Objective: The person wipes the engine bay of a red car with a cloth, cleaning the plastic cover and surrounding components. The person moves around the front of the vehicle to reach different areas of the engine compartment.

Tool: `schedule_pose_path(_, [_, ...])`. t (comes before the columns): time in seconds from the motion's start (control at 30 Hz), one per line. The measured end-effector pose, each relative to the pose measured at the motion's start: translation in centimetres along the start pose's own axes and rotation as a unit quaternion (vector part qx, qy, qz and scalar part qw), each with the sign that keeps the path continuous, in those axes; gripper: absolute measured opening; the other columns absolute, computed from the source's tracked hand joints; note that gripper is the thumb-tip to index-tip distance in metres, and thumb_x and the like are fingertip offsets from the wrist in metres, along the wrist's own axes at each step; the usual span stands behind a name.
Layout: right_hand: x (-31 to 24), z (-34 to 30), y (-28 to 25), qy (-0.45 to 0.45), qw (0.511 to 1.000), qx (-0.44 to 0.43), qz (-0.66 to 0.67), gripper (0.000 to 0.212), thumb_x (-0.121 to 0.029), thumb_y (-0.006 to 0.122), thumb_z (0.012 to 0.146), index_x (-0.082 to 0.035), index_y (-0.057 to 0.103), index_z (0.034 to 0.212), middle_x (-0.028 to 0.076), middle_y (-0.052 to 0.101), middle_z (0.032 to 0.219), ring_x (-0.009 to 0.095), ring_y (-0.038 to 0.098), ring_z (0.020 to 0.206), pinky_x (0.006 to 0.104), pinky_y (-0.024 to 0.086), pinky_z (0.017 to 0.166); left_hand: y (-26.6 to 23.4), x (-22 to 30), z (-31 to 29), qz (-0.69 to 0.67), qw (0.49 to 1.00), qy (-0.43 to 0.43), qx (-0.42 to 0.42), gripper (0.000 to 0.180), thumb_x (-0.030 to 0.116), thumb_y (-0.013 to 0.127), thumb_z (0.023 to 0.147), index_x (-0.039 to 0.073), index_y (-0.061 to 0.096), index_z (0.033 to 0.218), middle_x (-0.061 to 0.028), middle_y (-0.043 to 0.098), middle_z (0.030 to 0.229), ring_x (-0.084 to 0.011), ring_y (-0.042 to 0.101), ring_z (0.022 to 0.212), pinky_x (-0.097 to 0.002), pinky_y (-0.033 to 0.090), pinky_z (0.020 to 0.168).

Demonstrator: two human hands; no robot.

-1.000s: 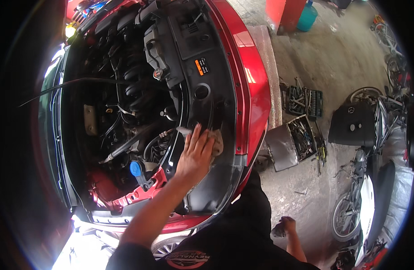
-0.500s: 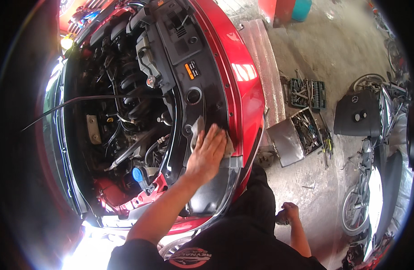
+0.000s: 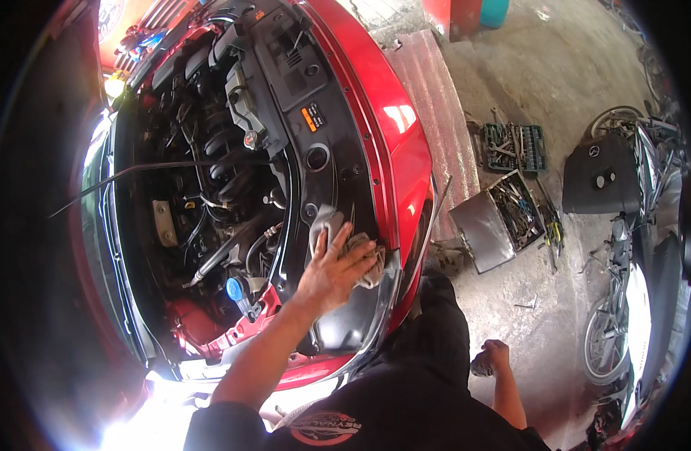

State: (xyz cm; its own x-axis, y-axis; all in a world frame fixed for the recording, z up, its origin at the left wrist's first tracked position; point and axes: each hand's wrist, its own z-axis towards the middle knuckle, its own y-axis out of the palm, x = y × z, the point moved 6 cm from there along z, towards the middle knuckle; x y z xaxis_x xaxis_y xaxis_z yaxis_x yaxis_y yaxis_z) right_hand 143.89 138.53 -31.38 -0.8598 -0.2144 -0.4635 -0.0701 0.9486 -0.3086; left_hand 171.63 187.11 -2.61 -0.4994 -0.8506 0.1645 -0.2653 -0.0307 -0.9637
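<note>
On the black cover [image 3: 338,146] at the front of the red car [image 3: 405,154], a rag [image 3: 327,225] is pressed under the left hand [image 3: 332,272]. The rag looks crumpled and dull grey, paler on its left part and a little brownish on its right; it is gathered in loose folds, which are pushed out on both sides of the hand. The fingers of this hand are spread and laid flat over the cloth. By the right hand [image 3: 498,355], lowered beside the dark trousers [image 3: 439,319], a dark grey bundle [image 3: 481,364] is held; the fingers are curled around it, but its kind cannot be told. Beside the cover, the engine [image 3: 217,161] is exposed. On the floor [image 3: 503,301], a toolbox [image 3: 484,240] is seen open.
</note>
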Motion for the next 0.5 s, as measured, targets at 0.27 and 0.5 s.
schedule_pose_path(0.27, [-2.1,0.6,0.9,-0.048,0.991,-0.045,-0.115,0.028,-0.019,0.066,0.088,0.004,0.074,0.102,0.013,0.076,0.094,0.02,0.07,0.083,0.0328,0.055,0.076,-1.1,-7.9,7.6,-0.046,0.975,-0.148,0.162,0.049,0.017,0.056,0.095,0.004,0.051,0.142,-0.0143,0.04,0.158,-0.0386,0.024,0.153,-0.0591,0.024,0.121])
schedule_pose_path(0.5, [-3.7,-2.3,1.9,0.021,0.999,-0.003,0.037,0.029,-0.018,0.065,0.091,0.005,0.071,0.107,0.015,0.075,0.095,0.021,0.07,0.084,0.0325,0.056,0.076,0.0,-5.7,0.5,-0.078,0.988,-0.11,0.081,0.059,0.019,0.055,0.097,0.006,0.04,0.152,-0.015,0.032,0.163,-0.0363,0.022,0.154,-0.0541,0.02,0.124])
